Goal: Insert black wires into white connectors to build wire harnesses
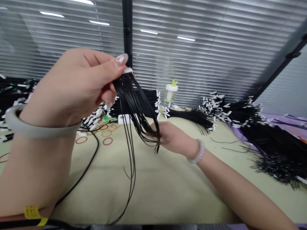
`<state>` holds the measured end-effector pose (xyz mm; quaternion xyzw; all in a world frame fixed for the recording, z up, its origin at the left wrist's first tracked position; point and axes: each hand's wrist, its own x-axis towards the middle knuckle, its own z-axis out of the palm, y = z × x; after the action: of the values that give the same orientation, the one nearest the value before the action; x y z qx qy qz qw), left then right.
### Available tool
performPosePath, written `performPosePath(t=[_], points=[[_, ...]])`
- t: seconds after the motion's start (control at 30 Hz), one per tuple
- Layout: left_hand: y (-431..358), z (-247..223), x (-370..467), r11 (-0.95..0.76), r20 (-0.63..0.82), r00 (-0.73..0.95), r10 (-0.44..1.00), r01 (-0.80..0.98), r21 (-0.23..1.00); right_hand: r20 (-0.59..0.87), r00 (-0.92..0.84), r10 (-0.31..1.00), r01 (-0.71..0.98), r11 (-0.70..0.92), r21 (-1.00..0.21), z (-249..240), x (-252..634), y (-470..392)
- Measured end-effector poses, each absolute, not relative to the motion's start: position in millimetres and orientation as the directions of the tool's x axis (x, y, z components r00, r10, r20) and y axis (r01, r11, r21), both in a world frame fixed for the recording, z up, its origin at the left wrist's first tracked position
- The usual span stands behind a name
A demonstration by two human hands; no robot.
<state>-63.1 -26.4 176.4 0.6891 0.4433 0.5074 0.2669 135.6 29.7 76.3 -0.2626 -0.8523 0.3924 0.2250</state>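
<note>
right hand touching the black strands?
Yes: the right hand grips the lower ends of the black strands hanging from the left hand.

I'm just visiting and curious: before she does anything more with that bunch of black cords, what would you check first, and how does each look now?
1. Left hand pinches the white-tagged top of the black cord bundle: ok.
2. Right hand holds the lower ends: ok.
3. All strands gathered: not ok, a few dangle loose.
4. Rubber bands in reach: ok.
5. Strand count: cannot tell.
</note>
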Motion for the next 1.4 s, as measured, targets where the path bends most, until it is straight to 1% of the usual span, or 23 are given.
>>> performPosePath(t=[0.07,0.1,0.17,0.23,0.3,0.37,0.43,0.47,0.53,0.63,0.7,0.8,0.93,0.97,1.0,1.03,1.1,1.13,1.17,1.2,1.27,1.33,1.4], points=[[-23.4,175.1,-66.2,-0.515,0.536,0.04,0.843,0.345,0.785,0.187,-0.805,0.563,0.222,0.578,-0.785,88.0,137.8,23.1],[-22.2,174.3,-68.1,-0.538,0.569,0.02,0.822,0.356,0.764,0.217,-0.81,0.546,0.207,0.61,-0.765,92.1,138.3,20.3],[-21.0,172.4,-71.8,-0.561,0.623,-0.011,0.782,0.423,0.712,0.323,-0.768,0.552,0.211,0.695,-0.687,97.8,138.0,15.0],[-21.2,170.5,-73.8,-0.584,0.666,0.001,0.746,0.484,0.652,0.402,-0.732,0.551,0.22,0.749,-0.625,101.8,136.7,10.1],[-22.1,169.3,-73.5,-0.6,0.678,0.037,0.735,0.501,0.623,0.422,-0.742,0.52,0.19,0.768,-0.612,105.4,135.6,7.3],[-22.6,169.1,-71.5,-0.605,0.669,0.063,0.74,0.498,0.622,0.457,-0.71,0.535,0.247,0.797,-0.551,108.0,136.1,9.4],[-22.2,169.5,-69.3,-0.607,0.673,0.061,0.737,0.497,0.62,0.473,-0.639,0.606,0.391,0.786,-0.478,107.1,138.8,18.0],[-21.6,169.7,-68.5,-0.607,0.674,0.059,0.737,0.497,0.62,0.444,-0.626,0.641,0.457,0.763,-0.457,104.8,140.8,23.9],[-20.1,170.0,-67.7,-0.604,0.668,0.056,0.742,0.487,0.63,0.32,-0.662,0.678,0.524,0.724,-0.449,97.0,144.9,36.1],[-17.7,169.3,-66.5,-0.571,0.632,0.066,0.772,0.509,0.644,0.163,-0.721,0.674,0.575,0.712,-0.403,83.8,149.0,46.7],[-15.7,168.3,-64.2,-0.541,0.611,0.068,0.788,0.549,0.637,0.126,-0.732,0.669,0.595,0.719,-0.36,80.8,150.8,46.5],[-11.8,166.9,-59.0,-0.5,0.634,0.015,0.773,0.629,0.595,0.161,-0.706,0.69,0.629,0.715,-0.305,91.3,156.0,39.8],[-8.2,165.6,-54.8,-0.461,0.665,-0.031,0.746,0.698,0.549,0.346,-0.581,0.736,0.709,0.667,-0.23,121.1,166.8,25.6],[-8.0,165.3,-54.5,-0.455,0.661,-0.026,0.75,0.706,0.543,0.366,-0.567,0.738,0.711,0.663,-0.234,126.1,168.0,20.4],[-7.9,165.0,-54.5,-0.452,0.658,-0.017,0.753,0.713,0.535,0.345,-0.58,0.738,0.697,0.669,-0.259,128.2,167.8,14.0],[-7.9,164.6,-54.6,-0.449,0.654,-0.009,0.756,0.72,0.529,0.277,-0.622,0.733,0.666,0.681,-0.306,126.7,166.0,6.5],[-7.5,163.6,-54.6,-0.444,0.647,-0.004,0.763,0.723,0.529,0.059,-0.74,0.67,0.59,0.69,-0.419,112.0,158.5,-11.8],[-6.9,163.1,-54.4,-0.442,0.644,-0.006,0.765,0.721,0.533,-0.045,-0.781,0.623,0.573,0.686,-0.448,99.9,153.8,-22.0],[-5.9,162.5,-54.1,-0.44,0.639,-0.008,0.769,0.718,0.539,-0.084,-0.781,0.619,0.591,0.687,-0.423,86.2,149.5,-32.4],[-4.8,161.9,-53.8,-0.438,0.635,-0.009,0.772,0.715,0.544,-0.049,-0.753,0.656,0.629,0.698,-0.342,72.5,146.6,-42.3],[-2.1,161.2,-53.8,-0.433,0.621,-0.001,0.784,0.716,0.548,0.016,-0.705,0.709,0.688,0.69,-0.224,51.1,148.2,-58.2],[-0.2,161.2,-55.5,-0.42,0.609,0.008,0.793,0.732,0.537,0.035,-0.65,0.759,0.741,0.643,-0.195,43.8,163.1,-66.3],[0.4,161.6,-58.9,-0.401,0.608,-0.003,0.794,0.749,0.527,0.054,-0.537,0.842,0.816,0.535,-0.218,49.8,190.8,-67.2]])
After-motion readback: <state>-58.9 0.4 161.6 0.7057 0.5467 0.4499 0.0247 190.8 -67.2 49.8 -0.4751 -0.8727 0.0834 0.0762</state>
